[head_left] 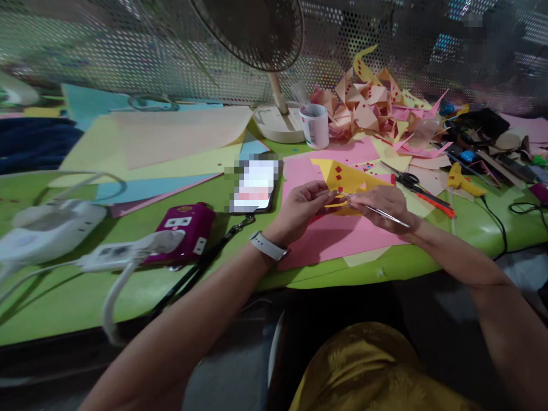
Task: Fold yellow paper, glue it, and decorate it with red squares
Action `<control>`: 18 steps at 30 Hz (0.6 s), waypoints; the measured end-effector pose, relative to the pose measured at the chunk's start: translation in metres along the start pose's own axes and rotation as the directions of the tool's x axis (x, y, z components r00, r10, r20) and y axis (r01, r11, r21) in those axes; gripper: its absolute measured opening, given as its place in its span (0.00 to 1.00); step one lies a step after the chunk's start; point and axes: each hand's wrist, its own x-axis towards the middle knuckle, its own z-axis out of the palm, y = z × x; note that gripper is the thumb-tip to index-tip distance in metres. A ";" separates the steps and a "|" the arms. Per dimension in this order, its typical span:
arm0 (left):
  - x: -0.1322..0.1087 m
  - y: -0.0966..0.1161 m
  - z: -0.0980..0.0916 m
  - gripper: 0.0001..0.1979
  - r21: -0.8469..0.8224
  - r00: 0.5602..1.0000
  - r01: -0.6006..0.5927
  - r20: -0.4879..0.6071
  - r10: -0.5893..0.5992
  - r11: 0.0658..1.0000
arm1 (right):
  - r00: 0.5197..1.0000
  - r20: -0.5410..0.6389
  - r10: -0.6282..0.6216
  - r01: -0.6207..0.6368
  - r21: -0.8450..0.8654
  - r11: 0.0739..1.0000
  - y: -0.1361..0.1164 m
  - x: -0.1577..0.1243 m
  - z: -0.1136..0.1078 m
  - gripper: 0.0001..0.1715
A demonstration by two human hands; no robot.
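Observation:
My left hand (303, 206), with a pale watch band at the wrist, pinches the near left edge of a folded yellow paper piece (353, 174). Small red diamonds run down that paper. In my right hand (383, 206) is a pair of slim metal tweezers (387, 216), held like a pen. Their tip points left and meets the paper close to my left fingertips. Whether the tips grip anything is too small to tell. Under both hands lies a pink paper sheet (319, 242) on the green table cover (257, 273).
Black scissors (410, 181) and an orange-handled cutter (435, 204) lie right, near a yellow glue gun (466, 181). Folded papers (363, 105) pile up behind. A phone (256, 185), purple power box (188, 228), white cup (315, 127) and fan (278, 130) stand left and back.

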 end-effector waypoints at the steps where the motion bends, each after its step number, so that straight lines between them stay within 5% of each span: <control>1: 0.000 -0.001 0.000 0.05 -0.003 1.000 -0.008 0.005 0.008 1.000 | 1.000 -0.028 0.002 -0.002 0.004 1.000 0.000 0.000 0.001 0.09; 8: -0.001 -0.007 0.006 0.08 -0.023 0.999 -0.050 -0.002 0.050 0.998 | 0.983 0.017 0.185 -0.186 0.085 0.979 -0.005 -0.001 0.004 0.15; 18: -0.012 -0.013 0.018 0.16 0.030 0.988 -0.147 -0.041 0.148 0.989 | 0.954 -0.113 0.276 -0.259 0.145 0.955 -0.012 0.005 0.001 0.17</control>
